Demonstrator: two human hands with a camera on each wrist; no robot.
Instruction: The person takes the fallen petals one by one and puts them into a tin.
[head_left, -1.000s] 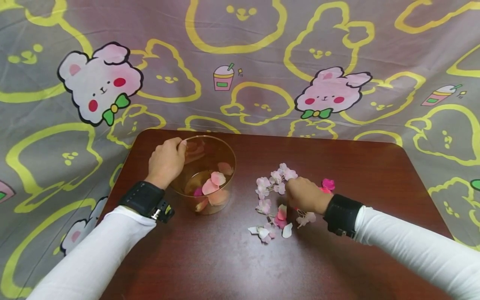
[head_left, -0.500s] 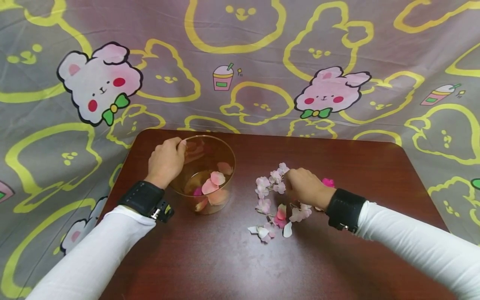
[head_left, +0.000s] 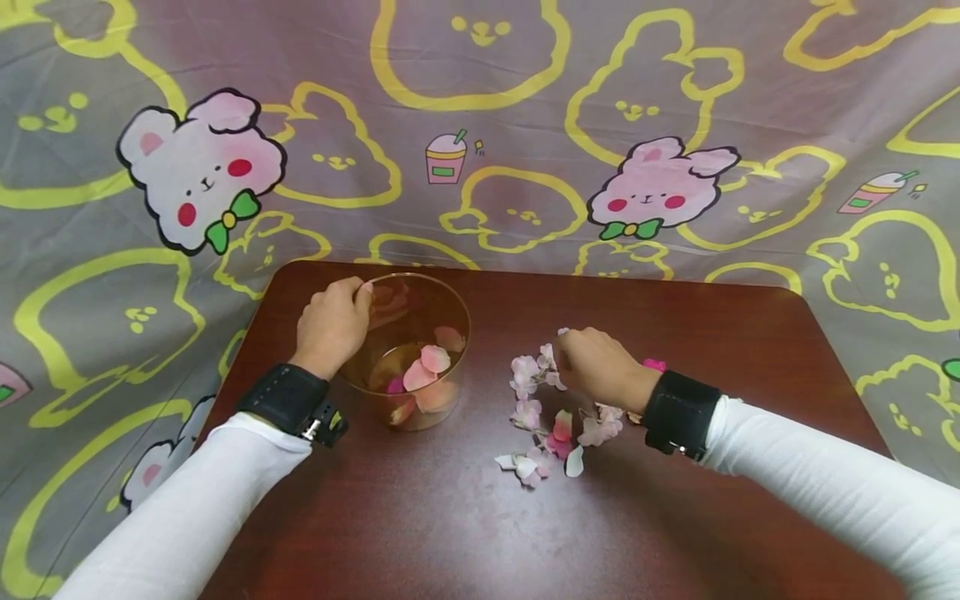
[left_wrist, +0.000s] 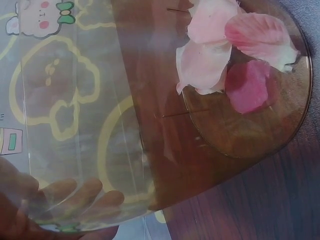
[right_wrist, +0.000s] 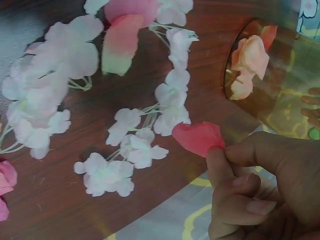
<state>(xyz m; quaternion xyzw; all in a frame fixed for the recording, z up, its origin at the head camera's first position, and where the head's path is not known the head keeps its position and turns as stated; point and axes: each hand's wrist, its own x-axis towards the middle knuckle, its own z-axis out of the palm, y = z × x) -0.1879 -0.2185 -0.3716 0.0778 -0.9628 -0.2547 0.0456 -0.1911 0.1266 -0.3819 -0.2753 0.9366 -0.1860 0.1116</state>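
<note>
Patterned cloth [head_left: 517,150]: hangs behind the clear container [head_left: 412,304]; a backdrop, I take it.
Worktop [head_left: 420,517]: dark, wood-look, beneath the container and everything spread beside it.
Clear container: my landmark, standing on the worktop; I judge its tall wall keeps light petals together.
Pale blossoms [head_left: 525,371]: strung on thin stems, lying in a loose curve on the person's right of the container, well apart from it.
Left hand [head_left: 330,325]: on the container's left rim, fingers gripping it, probably to steady so light a vessel.
Right hand [head_left: 603,367]: right of the container, over the blossoms, thumb and forefinger clasping a petal.
Container petals [head_left: 422,373]: peach and pink, low inside the container.
White petal [head_left: 574,462]: loose, right of the container, beside the blossoms.
Coral-pink petal [right_wrist: 200,139]: right of the container, pinched by its edge; so thin a piece likely suits two fingertips, I reckon.
</note>
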